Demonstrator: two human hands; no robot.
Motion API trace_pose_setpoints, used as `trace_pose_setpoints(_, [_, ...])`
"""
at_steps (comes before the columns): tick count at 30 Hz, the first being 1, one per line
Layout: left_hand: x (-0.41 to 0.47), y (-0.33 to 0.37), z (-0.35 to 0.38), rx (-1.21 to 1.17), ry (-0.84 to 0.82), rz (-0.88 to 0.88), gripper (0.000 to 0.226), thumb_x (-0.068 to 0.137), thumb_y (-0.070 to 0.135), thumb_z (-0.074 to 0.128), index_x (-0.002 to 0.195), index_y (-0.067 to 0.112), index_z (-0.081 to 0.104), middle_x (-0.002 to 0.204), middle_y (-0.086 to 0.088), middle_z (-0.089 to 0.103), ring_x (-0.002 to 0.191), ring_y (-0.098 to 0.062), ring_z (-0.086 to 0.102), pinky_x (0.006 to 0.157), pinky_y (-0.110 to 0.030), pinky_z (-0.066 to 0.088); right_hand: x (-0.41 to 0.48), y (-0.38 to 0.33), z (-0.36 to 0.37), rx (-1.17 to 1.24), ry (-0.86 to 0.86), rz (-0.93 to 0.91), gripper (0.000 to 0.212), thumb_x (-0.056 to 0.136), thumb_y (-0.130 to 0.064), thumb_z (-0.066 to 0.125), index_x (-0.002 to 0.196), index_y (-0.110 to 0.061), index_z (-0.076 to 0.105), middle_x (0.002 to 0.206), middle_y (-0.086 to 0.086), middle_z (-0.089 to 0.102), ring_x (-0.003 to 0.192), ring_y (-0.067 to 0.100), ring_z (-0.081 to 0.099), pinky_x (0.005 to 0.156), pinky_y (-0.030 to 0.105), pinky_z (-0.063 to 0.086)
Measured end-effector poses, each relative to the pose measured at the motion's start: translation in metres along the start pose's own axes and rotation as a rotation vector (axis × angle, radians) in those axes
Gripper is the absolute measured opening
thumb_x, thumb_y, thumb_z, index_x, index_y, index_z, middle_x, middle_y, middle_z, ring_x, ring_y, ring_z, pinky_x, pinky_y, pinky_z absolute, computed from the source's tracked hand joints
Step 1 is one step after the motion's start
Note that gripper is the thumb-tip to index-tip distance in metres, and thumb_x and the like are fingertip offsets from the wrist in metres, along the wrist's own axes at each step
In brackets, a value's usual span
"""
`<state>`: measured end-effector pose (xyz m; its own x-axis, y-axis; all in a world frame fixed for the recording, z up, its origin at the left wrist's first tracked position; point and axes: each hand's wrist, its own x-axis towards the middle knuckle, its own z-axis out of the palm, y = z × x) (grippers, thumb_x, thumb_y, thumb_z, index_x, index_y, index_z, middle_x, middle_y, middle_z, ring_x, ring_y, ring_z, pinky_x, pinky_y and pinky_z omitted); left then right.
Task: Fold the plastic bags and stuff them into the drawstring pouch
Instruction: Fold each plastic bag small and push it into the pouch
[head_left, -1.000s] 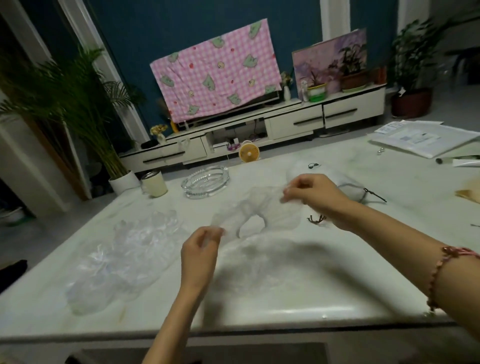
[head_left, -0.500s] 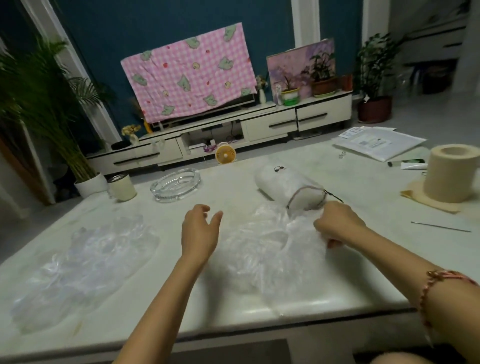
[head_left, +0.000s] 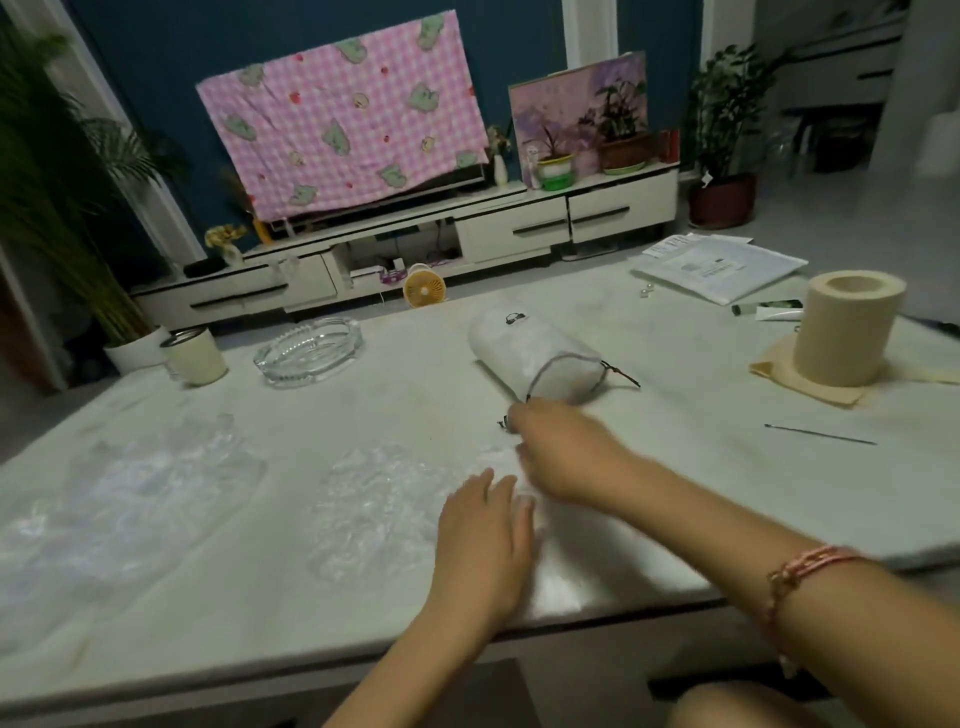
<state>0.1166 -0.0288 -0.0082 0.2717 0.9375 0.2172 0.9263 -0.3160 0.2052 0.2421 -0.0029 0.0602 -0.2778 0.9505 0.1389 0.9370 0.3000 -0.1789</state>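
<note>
The crinkled clear plastic bag (head_left: 374, 509) lies flat near the front edge of the pale marble table (head_left: 675, 467), just short of the soft white drawstring pouch (head_left: 535, 353), which rests on its side. The left hand (head_left: 483, 535) pins the bag with straight fingers, while the right hand (head_left: 563, 452) is too blurred to read its fingers. The slippery film likely needs firm, flattened creases.

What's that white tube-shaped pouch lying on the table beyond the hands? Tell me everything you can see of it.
The white drawstring pouch lies on its side on the pale stone-look table, plump like a short roll, apparently partly filled. Its fabric looks thin and soft. The open mouth faces the person, ringed by a dark cord whose knotted tail trails right. A small dark mark sits near the far end. The blurred right hand is just before the mouth; contact cannot be told.
</note>
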Motion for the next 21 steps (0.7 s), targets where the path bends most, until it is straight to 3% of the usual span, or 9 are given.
trace_pose_setpoints(1, [0.003,-0.002,-0.004,0.013,0.062,0.017,0.072,0.085,0.045,0.011,0.129,0.009,0.055,0.137,-0.015,0.051,0.127,-0.03,0.048,0.105,-0.037,0.037,0.0,-0.002,0.018,0.074,0.007,-0.055,0.037,0.095,-0.016,0.042,0.131,-0.008,0.044,0.138,0.014,0.045,0.127,0.028,0.042,0.101,0.034,0.035])
trace_pose_setpoints(2, [0.005,-0.004,-0.004,0.053,0.075,0.009,0.073,0.085,0.043,0.007,0.133,0.008,0.051,0.141,-0.016,0.046,0.131,-0.03,0.044,0.108,-0.039,0.033,0.0,-0.001,0.035,0.093,-0.008,-0.085,0.041,0.097,-0.02,0.034,0.136,-0.008,0.04,0.145,0.015,0.037,0.133,0.027,0.034,0.107,0.033,0.027])
trace_pose_setpoints(4, [0.004,-0.011,0.0,0.098,-0.078,-0.056,0.073,0.09,0.047,-0.006,0.15,0.015,0.019,0.158,-0.009,0.009,0.146,-0.023,0.006,0.117,-0.037,0.002,-0.002,0.01,0.057,0.052,-0.045,-0.097,0.055,0.1,-0.037,0.016,0.146,-0.01,0.027,0.156,0.012,0.018,0.143,0.025,0.016,0.114,0.031,0.01])
trace_pose_setpoints(6, [0.002,-0.02,0.006,0.055,-0.168,-0.147,0.06,0.098,0.05,0.005,0.151,0.021,0.002,0.159,-0.005,-0.009,0.145,-0.019,-0.013,0.116,-0.034,-0.011,-0.004,0.025,0.065,0.039,-0.153,-0.075,0.059,0.101,-0.047,0.016,0.151,-0.017,0.014,0.16,0.006,0.002,0.147,0.02,0.0,0.117,0.032,-0.002])
trace_pose_setpoints(11, [0.002,-0.03,0.008,0.056,-0.206,-0.151,0.062,0.097,0.055,0.015,0.151,0.028,0.001,0.158,-0.005,-0.011,0.145,-0.019,-0.014,0.115,-0.033,-0.012,-0.007,0.049,0.065,0.017,-0.208,-0.079,0.065,0.097,-0.057,0.018,0.152,-0.025,0.004,0.159,-0.001,-0.007,0.146,0.014,-0.008,0.117,0.031,-0.008])
trace_pose_setpoints(14, [0.001,-0.031,0.007,0.044,-0.196,-0.146,0.062,0.097,0.055,0.016,0.151,0.028,0.004,0.159,-0.004,-0.009,0.145,-0.018,-0.013,0.116,-0.033,-0.011,-0.01,0.048,0.066,0.041,-0.122,-0.088,0.061,0.098,-0.053,0.021,0.151,-0.022,0.015,0.16,0.0,0.004,0.146,0.015,0.002,0.116,0.029,-0.003])
trace_pose_setpoints(17, [-0.006,-0.032,0.006,-0.046,-0.02,-0.013,0.063,0.097,0.055,0.017,0.148,0.02,0.026,0.158,-0.004,0.012,0.146,-0.017,0.005,0.117,-0.029,-0.004,-0.011,0.044,0.062,0.276,0.079,-0.052,0.046,0.099,-0.041,0.037,0.136,-0.016,0.046,0.144,0.004,0.044,0.134,0.019,0.035,0.108,0.026,0.021])
trace_pose_setpoints(19, [-0.016,-0.035,0.003,-0.126,0.172,0.178,0.061,0.095,0.059,0.021,0.128,0.021,0.055,0.142,0.0,0.046,0.133,-0.011,0.035,0.113,-0.027,0.021,-0.01,0.045,0.049,0.489,0.184,0.01,0.035,0.097,-0.033,0.047,0.125,-0.014,0.057,0.128,0.001,0.058,0.12,0.016,0.049,0.096,0.021,0.033])
trace_pose_setpoints(21, [-0.027,-0.036,-0.001,-0.203,0.161,0.326,0.054,0.092,0.064,0.031,0.113,0.026,0.062,0.121,0.01,0.057,0.112,0.004,0.042,0.093,-0.016,0.04,-0.008,0.049,0.028,0.586,0.164,0.014,0.021,0.094,-0.022,0.056,0.111,-0.013,0.064,0.109,-0.001,0.065,0.103,0.014,0.056,0.081,0.015,0.038])
